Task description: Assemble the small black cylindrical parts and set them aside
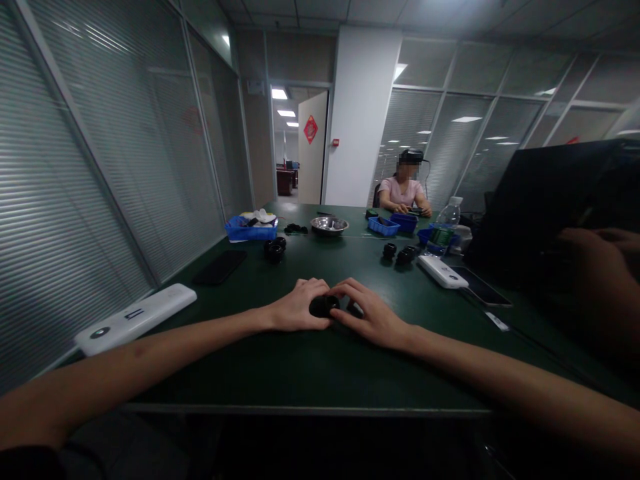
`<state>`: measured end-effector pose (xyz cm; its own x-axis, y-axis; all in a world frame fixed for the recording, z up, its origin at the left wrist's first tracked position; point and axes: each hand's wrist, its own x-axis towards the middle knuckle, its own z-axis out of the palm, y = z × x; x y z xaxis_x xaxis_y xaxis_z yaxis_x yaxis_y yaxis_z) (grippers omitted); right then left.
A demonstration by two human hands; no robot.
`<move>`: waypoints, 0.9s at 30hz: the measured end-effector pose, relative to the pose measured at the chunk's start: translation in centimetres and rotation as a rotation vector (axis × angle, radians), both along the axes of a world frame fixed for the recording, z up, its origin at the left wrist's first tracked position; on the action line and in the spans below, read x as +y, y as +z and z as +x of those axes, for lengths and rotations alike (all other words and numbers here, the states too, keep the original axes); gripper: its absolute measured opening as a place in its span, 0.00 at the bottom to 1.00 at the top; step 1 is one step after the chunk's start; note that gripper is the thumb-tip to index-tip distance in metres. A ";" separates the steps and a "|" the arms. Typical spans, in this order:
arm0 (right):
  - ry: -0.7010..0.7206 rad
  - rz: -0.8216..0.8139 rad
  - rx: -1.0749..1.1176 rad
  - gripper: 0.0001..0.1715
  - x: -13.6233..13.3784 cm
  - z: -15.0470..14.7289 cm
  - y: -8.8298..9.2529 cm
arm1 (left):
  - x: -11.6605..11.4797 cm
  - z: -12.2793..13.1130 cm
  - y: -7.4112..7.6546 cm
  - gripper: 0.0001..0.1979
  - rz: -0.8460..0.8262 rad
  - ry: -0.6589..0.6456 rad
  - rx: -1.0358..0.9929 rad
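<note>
A small black rounded part [320, 307] is held between my two hands, low over the green table [295, 373]. My left hand [300, 307] curls round its left side, thumb low and fingers over the top. From the other side my right hand [373, 313] reaches in, thumb and fingertips closed on the part's right end. What kind of part it is cannot be made out. Beneath the right palm a dark patch shows, too dim to name. Beyond the hands lie similar black round parts, one group [275, 250] at the left and another [400, 253] at the right.
A metal bowl [329, 227] and blue trays [251, 230] stand farther back. White power banks [140, 317], a dark phone [220, 267] and a water bottle [445, 227] flank the hands. Another person [403, 190] sits opposite. At the right, someone's hand [600, 260] is beside a dark panel.
</note>
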<state>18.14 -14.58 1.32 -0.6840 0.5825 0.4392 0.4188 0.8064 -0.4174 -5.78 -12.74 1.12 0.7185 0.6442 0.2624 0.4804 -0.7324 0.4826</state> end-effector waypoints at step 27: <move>0.023 -0.001 -0.018 0.19 0.2 0.2 -0.2 | 0.4 -0.2 0.0 0.24 -0.087 -0.043 0.010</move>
<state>18.35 -14.35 1.12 -0.7051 0.5667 0.4261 0.4076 0.8157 -0.4104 -5.96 -12.33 1.12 0.7480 0.6329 0.1997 0.4548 -0.7080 0.5402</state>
